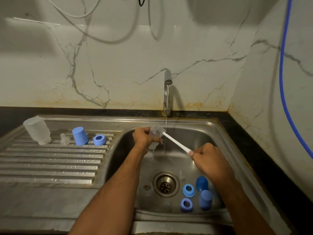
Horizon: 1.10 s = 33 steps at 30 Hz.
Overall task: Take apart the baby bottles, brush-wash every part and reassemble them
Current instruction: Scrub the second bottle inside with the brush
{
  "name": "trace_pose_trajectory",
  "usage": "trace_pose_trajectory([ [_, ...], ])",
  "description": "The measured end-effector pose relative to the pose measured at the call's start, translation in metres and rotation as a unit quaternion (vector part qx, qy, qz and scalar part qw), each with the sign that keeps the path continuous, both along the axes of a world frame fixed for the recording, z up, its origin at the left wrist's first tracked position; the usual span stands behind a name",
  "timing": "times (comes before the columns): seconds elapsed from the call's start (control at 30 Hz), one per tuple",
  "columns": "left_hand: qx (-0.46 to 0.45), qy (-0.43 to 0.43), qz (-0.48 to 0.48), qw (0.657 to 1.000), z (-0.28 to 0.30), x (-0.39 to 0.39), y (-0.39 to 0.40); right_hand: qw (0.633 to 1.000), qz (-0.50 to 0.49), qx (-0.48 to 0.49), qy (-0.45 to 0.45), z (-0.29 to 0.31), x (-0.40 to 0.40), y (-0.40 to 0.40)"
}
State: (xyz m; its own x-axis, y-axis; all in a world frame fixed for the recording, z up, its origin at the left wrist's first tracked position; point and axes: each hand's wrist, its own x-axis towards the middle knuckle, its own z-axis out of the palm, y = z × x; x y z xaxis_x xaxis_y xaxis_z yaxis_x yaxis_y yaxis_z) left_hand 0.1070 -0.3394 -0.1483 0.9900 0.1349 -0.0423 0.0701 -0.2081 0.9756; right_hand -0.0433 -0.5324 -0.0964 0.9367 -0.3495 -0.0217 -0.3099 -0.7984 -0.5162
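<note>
My left hand (144, 138) grips a clear baby bottle body (153, 144) over the sink basin, its mouth turned up toward the tap. My right hand (209, 158) holds the white handle of a bottle brush (176, 142); the bristle head sits at the bottle's mouth, beside the running water stream (166, 119). On the drainboard stand a clear bottle body (37, 130) upside down, a clear nipple (65, 139), a blue cap (80, 136) and a blue collar ring (100, 140). In the basin lie two blue rings (188, 190) (186, 204) and two blue caps (201, 183) (205, 199).
The steel tap (167, 92) rises at the back of the sink, water running. The drain (165, 184) is at the basin's middle. A ribbed drainboard (50, 163) spreads to the left. A black counter and marble walls enclose the right; a blue hose (282, 82) hangs there.
</note>
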Motion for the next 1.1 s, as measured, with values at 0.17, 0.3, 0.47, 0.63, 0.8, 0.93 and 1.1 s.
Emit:
trace_pose_trajectory([
  [0.17,0.017,0.0,-0.037,0.999,0.0,-0.007,-0.005,0.999,0.007,-0.039,-0.021,-0.001,0.005,0.012],
  [0.3,-0.001,-0.005,0.012,1.0,0.001,-0.004,0.001,1.0,0.021,0.006,-0.008,-0.006,0.004,0.007],
  [0.47,0.024,-0.038,0.011,0.999,0.003,-0.003,-0.005,0.999,-0.001,-0.036,-0.014,0.006,0.001,-0.002],
  [0.63,0.029,-0.032,0.021,0.999,-0.004,-0.001,0.003,0.999,0.032,-0.028,-0.007,0.001,0.001,0.008],
  [0.8,0.029,-0.035,0.032,0.998,0.001,0.001,0.0,0.999,-0.004,-0.051,0.005,0.012,0.0,-0.008],
  [0.93,0.047,-0.02,0.01,0.999,-0.006,-0.003,0.002,0.998,0.028,-0.062,-0.002,0.006,0.0,0.002],
  [1.1,0.026,-0.022,-0.037,0.999,-0.002,-0.006,-0.012,1.0,0.01,-0.003,-0.005,0.009,0.003,-0.016],
])
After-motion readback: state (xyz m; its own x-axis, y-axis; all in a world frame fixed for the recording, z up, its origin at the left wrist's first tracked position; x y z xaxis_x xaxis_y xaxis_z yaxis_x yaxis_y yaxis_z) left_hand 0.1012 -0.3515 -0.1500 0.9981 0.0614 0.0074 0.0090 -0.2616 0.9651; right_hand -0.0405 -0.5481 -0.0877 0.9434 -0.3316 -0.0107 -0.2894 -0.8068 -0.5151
